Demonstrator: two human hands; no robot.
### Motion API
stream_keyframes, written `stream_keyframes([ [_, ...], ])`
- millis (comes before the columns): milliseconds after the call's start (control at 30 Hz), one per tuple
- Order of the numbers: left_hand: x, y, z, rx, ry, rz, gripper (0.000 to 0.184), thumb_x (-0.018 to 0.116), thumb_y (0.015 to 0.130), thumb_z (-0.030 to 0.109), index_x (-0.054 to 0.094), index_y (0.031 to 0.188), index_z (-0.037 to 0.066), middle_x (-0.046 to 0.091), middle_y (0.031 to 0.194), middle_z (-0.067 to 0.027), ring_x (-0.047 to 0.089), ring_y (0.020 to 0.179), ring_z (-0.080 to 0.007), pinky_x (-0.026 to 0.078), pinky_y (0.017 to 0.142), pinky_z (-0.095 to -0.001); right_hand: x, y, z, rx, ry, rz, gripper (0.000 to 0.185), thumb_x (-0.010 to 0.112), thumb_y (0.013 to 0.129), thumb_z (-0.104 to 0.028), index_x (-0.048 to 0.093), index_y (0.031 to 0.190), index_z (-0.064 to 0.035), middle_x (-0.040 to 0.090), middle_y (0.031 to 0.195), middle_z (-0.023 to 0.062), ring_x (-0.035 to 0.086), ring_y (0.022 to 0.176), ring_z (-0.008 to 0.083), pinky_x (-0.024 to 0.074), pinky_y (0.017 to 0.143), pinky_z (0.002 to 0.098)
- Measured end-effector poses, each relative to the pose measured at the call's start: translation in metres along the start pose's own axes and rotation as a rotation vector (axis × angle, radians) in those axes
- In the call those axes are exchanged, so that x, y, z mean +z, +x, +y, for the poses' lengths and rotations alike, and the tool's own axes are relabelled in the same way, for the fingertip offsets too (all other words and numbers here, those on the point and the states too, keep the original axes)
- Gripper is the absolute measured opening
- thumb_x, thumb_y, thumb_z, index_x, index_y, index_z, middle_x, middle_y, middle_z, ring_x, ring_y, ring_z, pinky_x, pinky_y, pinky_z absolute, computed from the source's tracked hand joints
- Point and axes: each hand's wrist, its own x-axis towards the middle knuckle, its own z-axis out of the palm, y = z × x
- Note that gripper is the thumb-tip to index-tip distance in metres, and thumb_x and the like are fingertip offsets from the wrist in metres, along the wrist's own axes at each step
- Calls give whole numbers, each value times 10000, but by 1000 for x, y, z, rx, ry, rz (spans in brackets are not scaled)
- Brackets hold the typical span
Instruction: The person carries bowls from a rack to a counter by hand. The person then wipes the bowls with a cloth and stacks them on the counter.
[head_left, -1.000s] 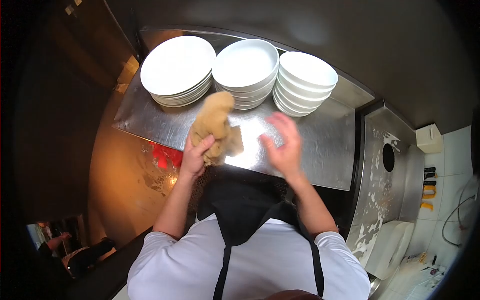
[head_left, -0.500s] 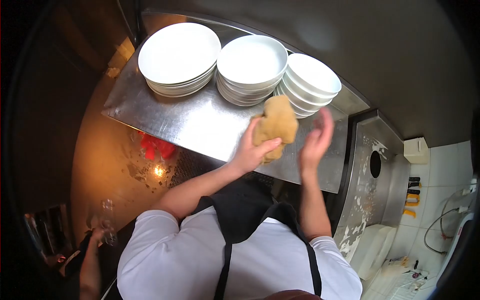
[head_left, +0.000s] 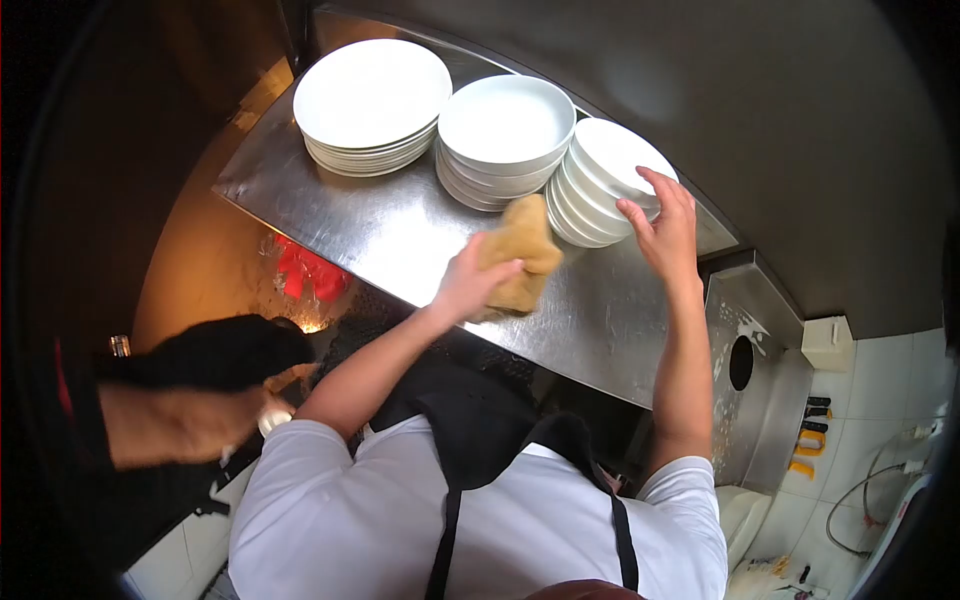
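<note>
My left hand (head_left: 466,286) grips a folded tan cloth (head_left: 522,262) over the front part of the steel counter (head_left: 375,228). At the right-hand stack of white bowls (head_left: 606,160), my right hand (head_left: 672,235) has its thumb and fingers apart around the near right edge of the upper bowls. Whether the fingertips touch the rim I cannot tell. This stack leans slightly. Beside it stands a stack of deep white dishes (head_left: 506,122), and farther left a stack of wide white plates (head_left: 372,95).
A steel sink basin (head_left: 735,405) adjoins the counter on the right. Knives with black and yellow handles (head_left: 812,437) hang on the tiled wall. Close on my left is another person's arm (head_left: 165,425). Red items in clear plastic (head_left: 308,272) lie below the counter's left edge.
My right hand has moved up and right to the bowl stack. The cloth in my left hand has shifted left. Another person's arm has come in close on the left.
</note>
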Motion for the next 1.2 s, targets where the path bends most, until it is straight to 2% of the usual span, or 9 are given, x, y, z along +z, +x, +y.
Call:
stream_keyframes([
  [100,-37,-13,1,91,12,236,549,762,866,255,518,1277,-14,664,1173,-139,654,1045,-199,521,922,-337,5,10,9,-66,-35,-97,406,727,865,-397,695,1052,-37,700,971,176,654,920,344,460,931,424],
  [200,-56,-15,-18,82,156,420,547,752,873,297,530,1268,-9,667,1159,-138,650,1054,-213,515,928,-349,10,23,11,115,-47,-318,405,697,887,-406,692,784,-15,650,699,193,631,696,377,503,726,439],
  [300,-65,-16,-23,102,208,449,550,740,880,330,537,1268,-3,665,1154,-134,640,1062,-213,506,925,-350,22,29,23,2,44,-99,511,680,899,-426,623,597,-18,551,540,197,558,538,407,474,599,466],
  [633,-64,-13,-30,164,117,428,502,744,885,297,559,1248,4,666,1162,-113,632,1054,-186,499,921,-330,-15,75,38,38,23,458,619,632,903,-564,607,535,-67,549,517,167,490,470,389,439,481,436],
  [833,-59,-17,-31,187,196,460,472,737,896,292,571,1231,3,679,1143,-119,636,1044,-196,493,927,-334,-123,15,50,270,227,676,612,678,928,-481,576,583,15,363,490,-4,328,513,66,293,448,290],
  [900,-59,-16,-33,211,209,465,472,737,896,296,574,1229,4,680,1141,-122,636,1041,-196,492,930,-336,-124,-19,67,363,130,610,605,672,929,-480,594,584,10,387,478,29,324,496,101,316,451,312],
  [1033,-61,-14,-33,182,245,456,506,730,898,323,563,1248,-3,675,1145,-128,635,1045,-207,492,924,-343,-43,-84,123,464,-169,431,570,679,903,-487,632,568,-28,540,529,193,491,453,344,391,473,456],
  [1100,-55,-15,-26,195,255,457,505,718,907,315,555,1257,-10,671,1148,-128,634,1041,-208,490,925,-340,6,-114,149,418,-349,357,564,702,875,-476,595,526,-46,567,541,180,550,493,383,415,509,479],
  [1200,-51,-15,-23,232,221,442,496,714,909,303,553,1258,-11,670,1149,-127,633,1040,-206,488,928,-337,51,-148,150,180,-489,448,488,770,808,-407,560,510,-82,557,519,103,518,496,310,408,560,438],
])
